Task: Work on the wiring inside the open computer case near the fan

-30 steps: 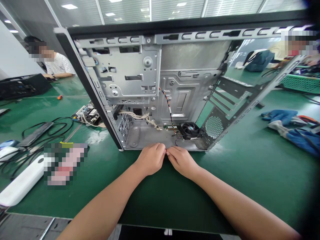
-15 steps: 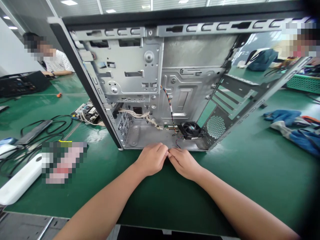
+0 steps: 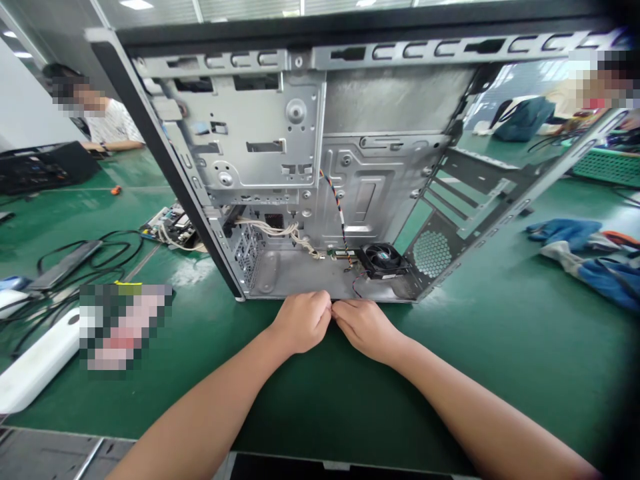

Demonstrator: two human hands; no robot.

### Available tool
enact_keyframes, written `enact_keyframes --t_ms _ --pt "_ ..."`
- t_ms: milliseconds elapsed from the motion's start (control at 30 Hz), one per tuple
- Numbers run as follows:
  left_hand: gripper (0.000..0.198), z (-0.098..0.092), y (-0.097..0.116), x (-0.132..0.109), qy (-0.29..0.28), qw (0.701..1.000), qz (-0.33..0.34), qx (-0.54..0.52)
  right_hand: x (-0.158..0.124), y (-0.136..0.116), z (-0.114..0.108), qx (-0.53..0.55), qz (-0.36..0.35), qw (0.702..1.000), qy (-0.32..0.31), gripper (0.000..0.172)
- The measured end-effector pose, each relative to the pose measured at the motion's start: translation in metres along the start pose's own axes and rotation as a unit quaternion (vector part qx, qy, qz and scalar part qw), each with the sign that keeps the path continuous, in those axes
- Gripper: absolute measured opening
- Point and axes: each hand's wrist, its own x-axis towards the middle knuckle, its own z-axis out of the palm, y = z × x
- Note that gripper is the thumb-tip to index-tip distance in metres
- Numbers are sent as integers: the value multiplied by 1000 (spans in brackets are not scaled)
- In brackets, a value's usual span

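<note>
computer case (image 3: 375,160) upright on the bench (image 3: 525,373), left hand (image 3: 303,323) and right hand (image 3: 364,327) side by side before it, cooling fan (image 3: 381,257) inside at lower right, cable bundle (image 3: 273,229) inside at lower left, circuit board (image 3: 175,227) outside to the left, basket (image 3: 607,165) behind at far right

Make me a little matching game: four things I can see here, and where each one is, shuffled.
Things:
1. Black fan
2. Green basket
3. Circuit board
4. Left hand

Places:
A. On the table, left of the computer case
B. At the case's near bottom edge
C. Far right of the picture
D. Inside the case

Pairs: 1-D, 2-C, 3-A, 4-B
</note>
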Motion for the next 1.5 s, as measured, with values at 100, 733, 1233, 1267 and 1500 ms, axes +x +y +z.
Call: enact_keyframes --t_ms 100,733,1233,1267,1500 --pt "19 2 -1 0 17 1000 4 -5 0 0 -2 13 14 1000 2 24" --pt "23 3 0 0 15 999 12 -48 -2 1 0 22 45 999 -8 22" --pt "24 -1 4 1 18 993 -36 -112 -1 -2 -4 39 52 998 11 24" --pt "23 -2 4 0 22 996 -26 -81 -2 -1 -4 45 54 998 8 24" --pt "24 0 3 -1 30 998 -10 -45 0 -2 -7 53 54 997 -3 24"
